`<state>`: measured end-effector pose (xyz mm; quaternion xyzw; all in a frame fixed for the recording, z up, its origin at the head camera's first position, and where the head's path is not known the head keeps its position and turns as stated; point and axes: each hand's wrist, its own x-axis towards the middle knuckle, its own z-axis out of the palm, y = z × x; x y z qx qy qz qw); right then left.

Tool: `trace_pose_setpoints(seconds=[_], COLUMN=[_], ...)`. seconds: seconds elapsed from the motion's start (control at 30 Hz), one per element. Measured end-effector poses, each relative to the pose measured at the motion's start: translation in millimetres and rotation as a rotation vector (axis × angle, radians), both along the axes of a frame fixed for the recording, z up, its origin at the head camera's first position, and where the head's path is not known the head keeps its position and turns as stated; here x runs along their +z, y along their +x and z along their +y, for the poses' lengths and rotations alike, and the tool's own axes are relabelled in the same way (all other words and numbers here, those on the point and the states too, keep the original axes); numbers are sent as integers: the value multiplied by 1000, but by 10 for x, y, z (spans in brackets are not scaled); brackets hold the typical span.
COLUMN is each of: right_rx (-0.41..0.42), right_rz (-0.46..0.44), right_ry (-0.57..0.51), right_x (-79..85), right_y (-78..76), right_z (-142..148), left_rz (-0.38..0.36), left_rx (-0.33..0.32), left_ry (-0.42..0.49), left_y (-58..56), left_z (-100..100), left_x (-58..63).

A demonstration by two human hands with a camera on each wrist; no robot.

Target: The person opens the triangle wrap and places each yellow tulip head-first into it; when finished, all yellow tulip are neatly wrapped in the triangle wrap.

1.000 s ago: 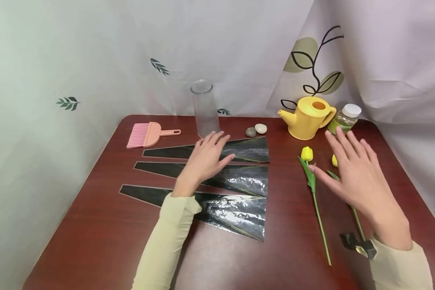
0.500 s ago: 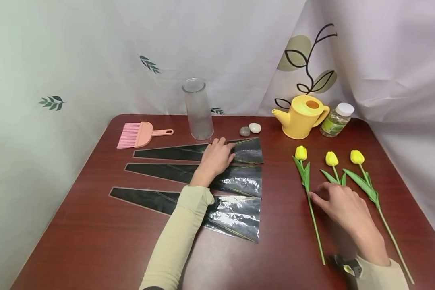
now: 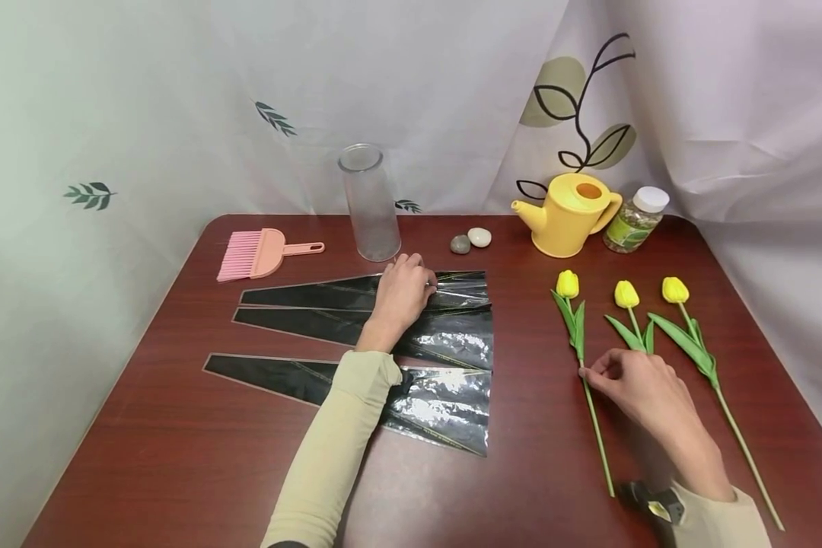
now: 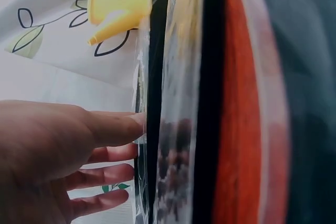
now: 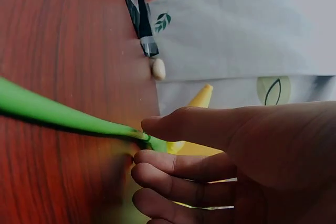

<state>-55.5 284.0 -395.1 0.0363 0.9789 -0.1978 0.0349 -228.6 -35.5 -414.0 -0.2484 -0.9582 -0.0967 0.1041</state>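
Note:
Three black and clear tapered plastic flower sleeves lie in a row on the table. My left hand [image 3: 403, 293] pinches the upper edge of the far sleeve [image 3: 462, 288]. In the left wrist view the thumb [image 4: 123, 129] is against the film, with the other fingers partly behind its edge. The middle sleeve [image 3: 455, 335] and near sleeve [image 3: 445, 403] lie flat. On the right, my right hand [image 3: 647, 384] pinches the stem of the left yellow tulip [image 3: 594, 426] between thumb and forefinger. It partly covers the middle tulip [image 3: 626, 294]; the right tulip [image 3: 731, 411] lies beyond it.
At the back stand a clear cylindrical vase [image 3: 373, 209], a yellow watering can [image 3: 565, 217] and a white-lidded jar [image 3: 635, 221]. Two pebbles [image 3: 479, 237] and a pink brush with dustpan-like head [image 3: 269, 253] lie there too. A curtain [image 3: 445, 91] hangs behind.
Both hands came down from spread above the table. The left took hold of the far sleeve and shifted it slightly nearer the middle one; the right took the left tulip's stem.

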Motion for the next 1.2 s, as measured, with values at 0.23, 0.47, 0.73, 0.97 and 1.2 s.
trace_pose_setpoints(seconds=[0.23, 0.47, 0.73, 0.97, 1.2], right_rx=[-41, -91, -117, -165, -226], right_rz=[-1, 1, -25, -7, -42], right_ry=[-27, -95, -189, -335, -710], right_x=[-12, -34, -14, 0, 36], right_y=[-5, -16, -6, -16, -46], right_z=[-21, -59, -49, -6, 24], left_rz=[33, 41, 48, 59, 54], left_rx=[-3, 0, -4, -12, -14], left_ry=[66, 126, 132, 139, 143], left_y=[-2, 15, 22, 23, 33], left_z=[-22, -38, -41, -42, -39], left_x=[45, 110, 121, 135, 139])
